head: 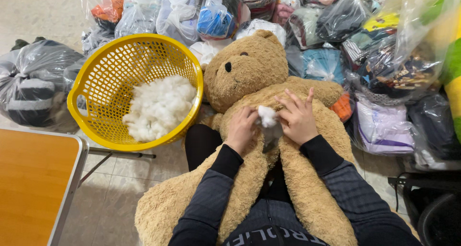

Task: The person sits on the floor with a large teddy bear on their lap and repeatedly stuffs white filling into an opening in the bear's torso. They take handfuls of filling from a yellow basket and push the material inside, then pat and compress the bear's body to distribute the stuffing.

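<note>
A big tan teddy bear (249,68) lies on its back across my lap, head pointing away from me. My left hand (241,129) is curled on the bear's chest and pinches a tuft of white stuffing (267,115) at an opening there. My right hand (297,116) rests flat on the chest right beside the tuft, fingers spread. A yellow plastic basket (96,75) stands tilted to the left of the bear's head and holds a heap of white stuffing (161,107).
Many tied clear and dark plastic bags (384,59) of clothes crowd the floor behind and to the right. A large grey bag (31,83) sits at left. A wooden folding table (33,179) fills the lower left corner. Dark gear (432,212) lies at lower right.
</note>
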